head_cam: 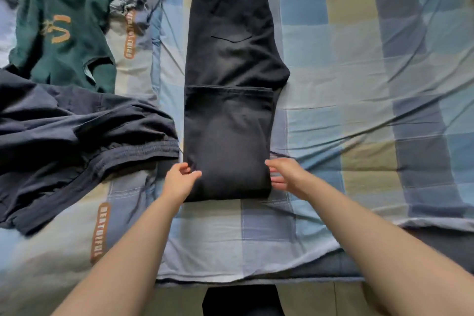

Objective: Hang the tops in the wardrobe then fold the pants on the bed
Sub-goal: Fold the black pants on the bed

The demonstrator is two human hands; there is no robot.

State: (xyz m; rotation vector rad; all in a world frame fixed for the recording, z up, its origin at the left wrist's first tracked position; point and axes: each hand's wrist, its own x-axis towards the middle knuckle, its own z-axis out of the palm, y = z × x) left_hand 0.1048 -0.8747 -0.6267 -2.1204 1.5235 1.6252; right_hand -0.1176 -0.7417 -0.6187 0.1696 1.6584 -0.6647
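here, nearest the camera, two bare forearms reach over the edge of the bed (320, 115), which wears a blue, grey and yellow checked sheet. the left hand (179, 182) curls its thumb and fingers round the left edge of the black pants (230, 84) at the near fold, gripping the cloth. the right hand (286, 174) lies just beside the right edge, fingers straight and loose, holding nothing. the pants run away between the hands, legs doubled back, waistband farthest. left lie dark navy pants (64, 131), beyond them a green garment (66, 20).
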